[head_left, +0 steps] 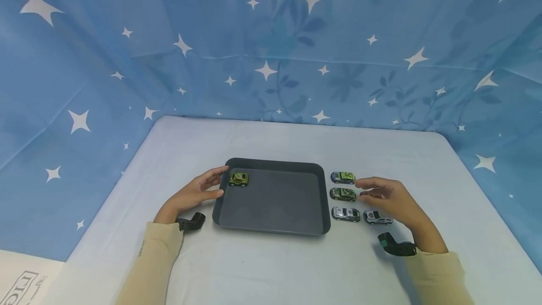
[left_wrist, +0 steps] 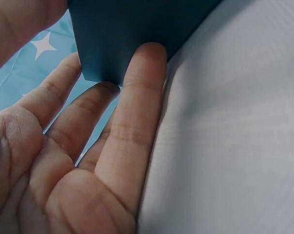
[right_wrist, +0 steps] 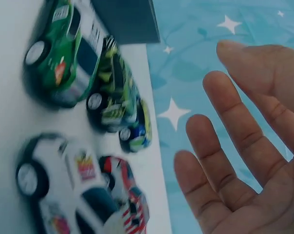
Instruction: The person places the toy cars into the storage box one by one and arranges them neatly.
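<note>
My left hand [head_left: 195, 193] is at the left side of a dark grey tray [head_left: 275, 230]. In the left wrist view its fairly straight fingers touch the tray's wall [left_wrist: 108, 39]. Inside the tray's upper left corner sits a yellow-green toy car [head_left: 239, 179]. Over the toy cars right of the tray, my right hand [head_left: 391, 196] hovers with relaxed, spread fingers and holds nothing. Nearest its fingertips are a blue-and-yellow car [head_left: 343, 177] and a camouflage-green car [head_left: 343, 194]. A red car [right_wrist: 125, 187] is mostly hidden under this hand in the head view.
Closer to the front stand a silver-looking car [head_left: 346, 214], which shows green and white in the right wrist view, and a white car [head_left: 378, 217]. A white cloth [head_left: 262, 272] covers the table. Behind hangs a blue star-patterned curtain [head_left: 237, 27]. A printed cream item [head_left: 25, 276] lies at lower left.
</note>
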Tool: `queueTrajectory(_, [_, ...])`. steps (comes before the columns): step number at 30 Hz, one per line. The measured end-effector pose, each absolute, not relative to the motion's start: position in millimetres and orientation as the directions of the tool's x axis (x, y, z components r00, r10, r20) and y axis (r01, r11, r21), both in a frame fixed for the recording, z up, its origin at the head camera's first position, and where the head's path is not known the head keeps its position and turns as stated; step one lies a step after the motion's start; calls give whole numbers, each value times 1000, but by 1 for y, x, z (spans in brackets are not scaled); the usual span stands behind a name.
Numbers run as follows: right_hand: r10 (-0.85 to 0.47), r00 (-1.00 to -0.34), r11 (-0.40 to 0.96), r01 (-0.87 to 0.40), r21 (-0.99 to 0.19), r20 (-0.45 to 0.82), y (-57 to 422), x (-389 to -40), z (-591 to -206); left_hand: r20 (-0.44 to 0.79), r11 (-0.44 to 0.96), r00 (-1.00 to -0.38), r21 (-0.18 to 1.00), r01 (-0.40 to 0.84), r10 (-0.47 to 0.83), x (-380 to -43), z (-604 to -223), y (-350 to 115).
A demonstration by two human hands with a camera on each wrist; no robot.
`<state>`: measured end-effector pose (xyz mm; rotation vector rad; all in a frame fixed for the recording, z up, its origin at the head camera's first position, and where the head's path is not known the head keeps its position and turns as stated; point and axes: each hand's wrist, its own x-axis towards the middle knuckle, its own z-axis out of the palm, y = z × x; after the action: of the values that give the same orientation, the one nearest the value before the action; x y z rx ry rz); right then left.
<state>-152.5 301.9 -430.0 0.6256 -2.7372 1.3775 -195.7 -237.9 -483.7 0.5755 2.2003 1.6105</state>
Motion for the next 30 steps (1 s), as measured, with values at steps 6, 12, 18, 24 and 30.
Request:
queueTrajectory(6, [-248, -966, 615, -221, -757, 80, 310, -150, -433, -55, 272, -855, 957, 102, 515, -194, -483, -239])
queueTrajectory(12, [-236, -969, 636, -209, -743, 70, 323, -150, -440, -52, 280, -853, 953, 112, 519, -195, -482, -236])
queueTrajectory(18, [-198, -980, 639, -151, -754, 29, 331, -151, -444, -38, 281, -849, 950, 132, 527, -195, -483, -236])
queueTrajectory(24, [-174, -985, 671, -124, -731, 7, 337, -154, -450, -38, 281, -849, 951, 132, 527, -194, -482, -237])
queueTrajectory(30, [-186, -983, 707, -134, -695, 0, 342, -158, -455, -42, 276, -854, 953, 121, 518, -194, -482, -237])
